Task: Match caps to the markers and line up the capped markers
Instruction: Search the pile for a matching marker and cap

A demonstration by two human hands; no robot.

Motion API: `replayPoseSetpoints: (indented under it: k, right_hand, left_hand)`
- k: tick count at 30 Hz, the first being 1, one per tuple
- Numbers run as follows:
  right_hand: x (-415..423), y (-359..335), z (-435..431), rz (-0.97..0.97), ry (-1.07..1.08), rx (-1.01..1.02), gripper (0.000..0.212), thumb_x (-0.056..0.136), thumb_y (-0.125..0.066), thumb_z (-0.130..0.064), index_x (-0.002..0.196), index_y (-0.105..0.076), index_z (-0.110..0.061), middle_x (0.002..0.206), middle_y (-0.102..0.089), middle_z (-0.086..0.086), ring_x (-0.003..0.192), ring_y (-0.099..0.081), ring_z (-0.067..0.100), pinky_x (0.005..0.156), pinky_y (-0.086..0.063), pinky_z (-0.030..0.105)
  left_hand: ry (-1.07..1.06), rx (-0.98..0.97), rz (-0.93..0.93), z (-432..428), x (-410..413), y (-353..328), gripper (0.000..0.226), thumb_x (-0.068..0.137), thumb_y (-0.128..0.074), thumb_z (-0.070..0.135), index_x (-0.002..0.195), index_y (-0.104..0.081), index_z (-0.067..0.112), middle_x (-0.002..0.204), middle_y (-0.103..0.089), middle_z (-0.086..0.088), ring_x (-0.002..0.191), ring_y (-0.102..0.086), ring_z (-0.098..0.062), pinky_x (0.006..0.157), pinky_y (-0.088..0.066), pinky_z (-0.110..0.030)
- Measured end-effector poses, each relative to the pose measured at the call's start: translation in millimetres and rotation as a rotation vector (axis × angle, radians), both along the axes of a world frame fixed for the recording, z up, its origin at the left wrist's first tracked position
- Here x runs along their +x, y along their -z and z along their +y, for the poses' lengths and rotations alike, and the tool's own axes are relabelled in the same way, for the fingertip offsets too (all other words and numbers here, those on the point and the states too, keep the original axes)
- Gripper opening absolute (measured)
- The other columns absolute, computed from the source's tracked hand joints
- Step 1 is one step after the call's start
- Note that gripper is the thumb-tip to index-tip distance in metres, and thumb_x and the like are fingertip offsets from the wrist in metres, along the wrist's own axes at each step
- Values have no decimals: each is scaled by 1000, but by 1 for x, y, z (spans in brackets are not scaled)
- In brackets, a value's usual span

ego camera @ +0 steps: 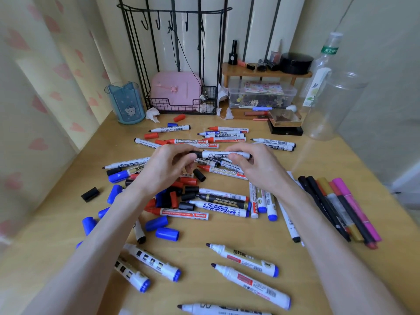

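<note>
Closest to the near edge of the surface (200, 233), uncapped markers (251, 285) with blue ends lie scattered at angles, tips bare. Beyond them, around the middle, a heap of markers and loose caps spreads out. Blue caps (167, 233) sit on its left side, black and red ones are mixed in under the forearms, and one black cap (90, 194) lies alone toward the left edge.

Above the heap both hands hold one white marker (221, 154) level, lifted off the surface. The left hand (167, 165) has its fingers (180, 148) curled round the marker's left end, where a dark cap (196, 154) meets the barrel; whether it is fully seated I cannot tell. The right hand (258, 165) pinches the barrel's right end between thumb and fingers (238, 149).

Near the right edge thin pens (341, 208) lie side by side, black, gold, red and pink. A blue cup (125, 102) stands at the far left corner.
</note>
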State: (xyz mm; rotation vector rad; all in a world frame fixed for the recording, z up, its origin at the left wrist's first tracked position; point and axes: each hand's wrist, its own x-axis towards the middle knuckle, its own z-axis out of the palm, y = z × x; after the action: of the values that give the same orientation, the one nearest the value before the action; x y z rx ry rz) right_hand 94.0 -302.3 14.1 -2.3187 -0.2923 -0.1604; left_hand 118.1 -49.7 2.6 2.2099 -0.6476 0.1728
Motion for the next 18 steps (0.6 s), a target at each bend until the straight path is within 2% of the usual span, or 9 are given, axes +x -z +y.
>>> replayPoseSetpoints:
  k: [3,6,8,10,13,16,18]
  right_hand:
    - [1,0,-2,27,-51,-7,26,105,-59,-25,127,-71,-20,111,-69,-12,62,-50,-23,59,-38,4]
    - [1,1,-1,47,-83,-15,25,105,-59,-30,127,-70,-26,118,-69,-15,73,-52,-25,71,-38,7]
    - [1,1,1,62,-90,-3,26,105,-59,-32,128,-70,-29,119,-69,-17,79,-55,-24,76,-40,11]
    - [0,3,5,60,-92,19,26,104,-60,-32,127,-71,-31,118,-71,-18,94,-60,-18,82,-44,12]
    - [-2,7,12,36,-30,15,28,103,-61,-33,129,-71,-29,127,-71,-12,118,-59,0,97,-46,23]
    - [-4,12,17,-25,9,10,27,103,-64,-29,127,-73,-26,123,-74,-6,118,-63,14,99,-52,35]
    - [-2,13,20,-54,22,24,26,102,-64,-27,126,-74,-26,121,-74,-5,116,-65,18,97,-54,40]
  left_hand:
    - [-3,-39,31,0,2,2,11,107,-57,21,102,-65,26,72,-69,8,64,-64,-8,61,-45,-14]
    - [3,-19,9,0,2,2,7,106,-58,24,105,-65,21,74,-63,29,62,-58,-4,60,-41,-13]
    - [8,7,-28,1,2,1,6,105,-60,25,105,-66,24,78,-61,35,65,-57,-2,62,-41,-12]
    - [16,26,-46,0,1,0,6,105,-62,25,104,-67,26,76,-64,30,68,-59,-1,63,-42,-13]
    - [3,45,-100,-6,-2,2,10,105,-60,23,101,-69,22,68,-61,15,64,-58,-7,59,-42,-15]
    - [-35,15,-123,-8,-3,6,14,105,-60,20,99,-71,13,63,-58,10,58,-54,-12,57,-42,-21]
    - [-53,-5,-129,-8,-2,6,14,105,-61,18,99,-72,12,61,-56,13,57,-53,-10,57,-41,-20]
